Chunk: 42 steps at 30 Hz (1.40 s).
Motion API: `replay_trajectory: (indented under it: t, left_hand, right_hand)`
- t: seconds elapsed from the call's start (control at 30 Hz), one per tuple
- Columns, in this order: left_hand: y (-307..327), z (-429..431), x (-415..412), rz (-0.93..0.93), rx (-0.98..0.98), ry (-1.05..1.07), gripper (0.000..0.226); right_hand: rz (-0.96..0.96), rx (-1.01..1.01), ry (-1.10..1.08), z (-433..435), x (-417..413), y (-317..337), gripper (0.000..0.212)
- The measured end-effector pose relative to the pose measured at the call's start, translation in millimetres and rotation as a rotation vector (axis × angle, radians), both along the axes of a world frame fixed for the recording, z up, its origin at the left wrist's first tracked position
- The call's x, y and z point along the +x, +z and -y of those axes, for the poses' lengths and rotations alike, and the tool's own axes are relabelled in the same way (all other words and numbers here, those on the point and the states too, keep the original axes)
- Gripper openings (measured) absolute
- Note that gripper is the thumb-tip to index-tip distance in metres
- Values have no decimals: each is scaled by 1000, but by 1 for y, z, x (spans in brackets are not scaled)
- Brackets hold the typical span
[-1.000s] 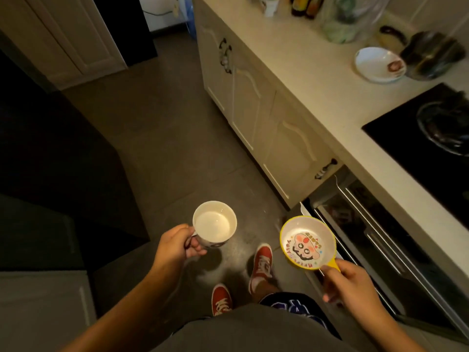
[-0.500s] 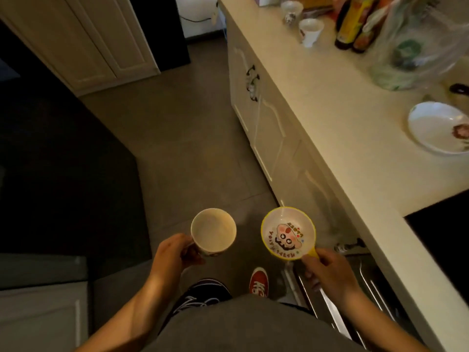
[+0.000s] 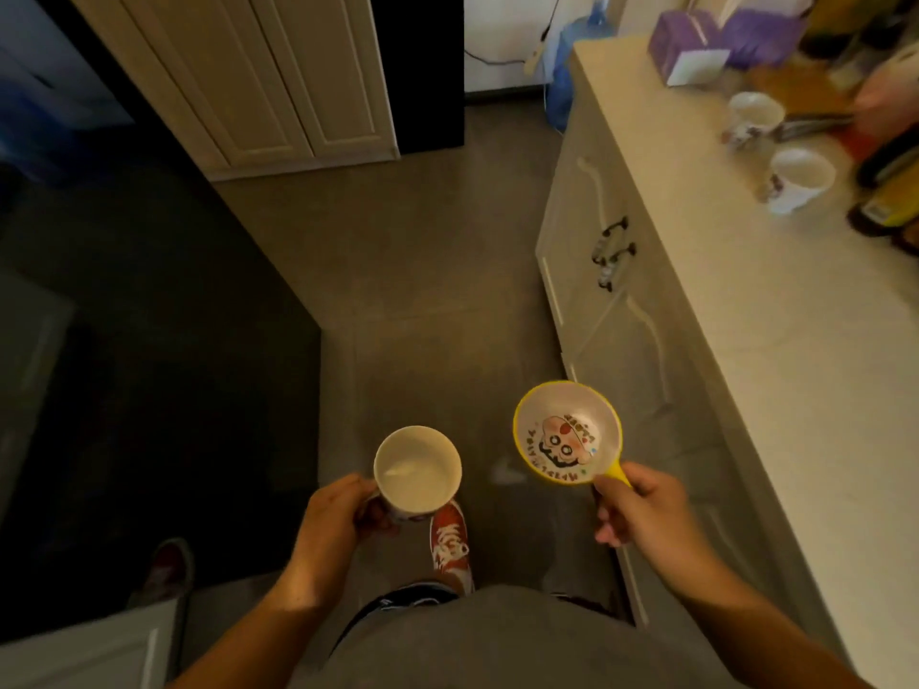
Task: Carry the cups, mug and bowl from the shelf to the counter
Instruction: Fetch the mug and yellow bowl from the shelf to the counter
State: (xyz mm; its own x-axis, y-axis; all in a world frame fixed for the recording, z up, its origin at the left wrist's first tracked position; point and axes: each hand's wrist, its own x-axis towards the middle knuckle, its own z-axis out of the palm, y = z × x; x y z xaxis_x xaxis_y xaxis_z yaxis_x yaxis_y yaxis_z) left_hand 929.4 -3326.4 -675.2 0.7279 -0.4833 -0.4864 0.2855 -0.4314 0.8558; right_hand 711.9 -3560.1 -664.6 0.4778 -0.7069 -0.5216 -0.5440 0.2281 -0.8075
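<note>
My left hand [image 3: 334, 527] grips a white mug [image 3: 416, 470] by its handle, held upright above the floor. A yellow-rimmed bowl [image 3: 567, 432] with a cartoon print inside is held by its short yellow handle in my right hand [image 3: 641, 514], just left of the cabinet fronts. The beige counter [image 3: 736, 300] runs along the right. Two white cups [image 3: 753, 116] [image 3: 800, 177] stand on it at the far right, near bottles.
Cream cabinet doors with dark handles [image 3: 611, 251] sit under the counter. Purple boxes [image 3: 681, 34] and bottles crowd the counter's far end. A blue water jug [image 3: 572, 57] stands on the floor beyond. Dark furniture [image 3: 124, 340] fills the left. My red shoe [image 3: 450, 539] is below the mug.
The view has moved forward along the counter; the plate and stovetop have left the frame and the two cups appear nearer. Both hands keep hold of the mug and the bowl.
</note>
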Motion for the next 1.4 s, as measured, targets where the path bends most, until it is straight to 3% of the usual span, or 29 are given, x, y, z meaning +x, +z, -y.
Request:
replay_trajectory:
  t: [0.23,0.43,0.77,0.97,1.4]
  left_hand:
    - [17,106,92,120,-23,-190,32]
    - [9,222,139,-63,-49,-131,33]
    - [31,390,174,-143,-79,-224,37]
    - [54,466,183,-160,-117,-257,24]
    - [46,628,220,-150,-73,-784,34]
  right_hand:
    - [-43,12,-135,62,26,12,27]
    - [-96,17,-252,122,30,13,40]
    - [-8,-50,-289,273,87,23,29]
    - [4,-103,-319,339,106,28,28]
    - [-76,-57,-695,376,131,25,28]
